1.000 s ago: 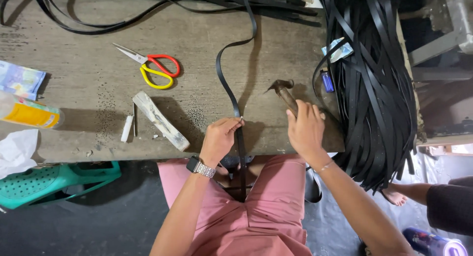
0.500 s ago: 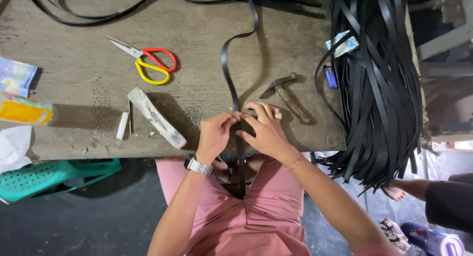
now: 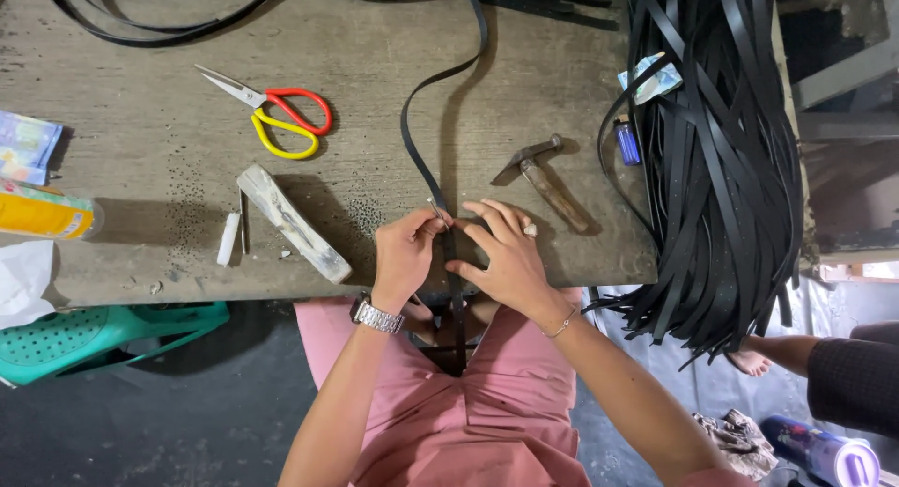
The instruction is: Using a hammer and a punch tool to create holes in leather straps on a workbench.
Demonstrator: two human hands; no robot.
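At a worn workbench [image 3: 140,234], the left hand [image 3: 405,258] pinches a thin metal pin [image 3: 437,209] against one black strap [image 3: 448,253], which the right hand [image 3: 501,253] presses flat with spread fingers. The pin could slip and prick a finger. Left of the hands lie one pair of scissors [image 3: 281,122] and one wooden block [image 3: 292,223]; right, one hammer [image 3: 548,180] and one heap of straps [image 3: 716,159].

Strap workshop: hammer [image 3: 548,183], scissors [image 3: 276,122], workbench [image 3: 140,225]
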